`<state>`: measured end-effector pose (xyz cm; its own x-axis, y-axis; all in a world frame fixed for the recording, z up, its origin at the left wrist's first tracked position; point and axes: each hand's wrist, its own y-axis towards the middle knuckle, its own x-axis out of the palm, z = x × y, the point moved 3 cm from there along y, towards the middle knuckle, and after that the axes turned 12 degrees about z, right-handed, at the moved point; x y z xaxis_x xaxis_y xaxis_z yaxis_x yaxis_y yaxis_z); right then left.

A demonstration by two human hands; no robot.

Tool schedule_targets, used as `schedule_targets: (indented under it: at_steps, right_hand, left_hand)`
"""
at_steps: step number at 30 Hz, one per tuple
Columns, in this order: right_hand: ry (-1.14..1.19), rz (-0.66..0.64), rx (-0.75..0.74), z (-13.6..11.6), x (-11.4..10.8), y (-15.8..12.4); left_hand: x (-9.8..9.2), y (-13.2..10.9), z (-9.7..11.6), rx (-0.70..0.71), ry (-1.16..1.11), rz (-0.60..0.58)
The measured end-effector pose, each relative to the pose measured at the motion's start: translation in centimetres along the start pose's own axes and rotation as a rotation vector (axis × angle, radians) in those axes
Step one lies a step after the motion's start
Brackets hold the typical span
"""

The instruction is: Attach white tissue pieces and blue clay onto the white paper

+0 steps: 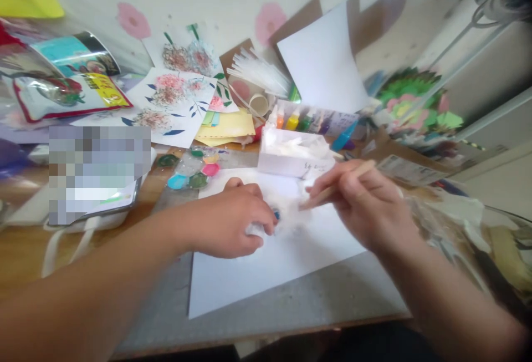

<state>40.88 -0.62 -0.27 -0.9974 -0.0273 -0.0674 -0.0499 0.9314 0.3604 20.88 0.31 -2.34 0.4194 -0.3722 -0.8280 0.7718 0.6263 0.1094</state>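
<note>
A large white sheet of paper lies on the grey board in front of me. My left hand rests over the paper with fingers curled and thumb drawn in. Between them shows a crumpled, whitish translucent material, blurred and partly hidden. A small blue spot is at my left fingertips. My right hand grips a thin wooden stick, slanting down to the left. The stick's lower end is over the paper near a blurred whitish patch; whether it touches cannot be made out.
A white box with white pieces stands behind the paper, before several paint bottles. A palette with paint blobs is at the back left. Further left are a phone-like device and flower paintings. Paper flowers stand right.
</note>
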Motion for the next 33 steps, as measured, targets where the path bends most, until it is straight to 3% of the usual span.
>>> schedule_targets:
  at_steps: [3, 7, 15, 20, 26, 33]
  right_hand:
    - [-0.093, -0.075, 0.03, 1.4, 2.3, -0.6]
    - [-0.301, -0.088, 0.0, 2.7, 2.8, -0.5]
    - [-0.608, -0.192, -0.172, 2.3, 3.1, -0.8]
    - [-0.679, -0.267, -0.414, 2.5, 3.3, -1.3]
    - [-0.568, -0.236, -0.471, 3.0, 2.6, -1.6]
    - [-0.443, -0.035, -0.276, 2.4, 0.9, -1.7]
  left_hand:
    - [0.0, 0.0, 0.0, 0.003, 0.01, -0.003]
    - [0.0, -0.2, 0.2, 0.031, 0.01, -0.008]
    - [0.1, -0.1, 0.3, 0.022, 0.019, -0.029]
    - [-0.1, -0.1, 0.1, 0.027, 0.039, -0.03]
    - [-0.6, 0.0, -0.1, -0.025, 0.068, -0.019]
    - [-0.3, 0.2, -0.5, -0.068, 0.116, 0.008]
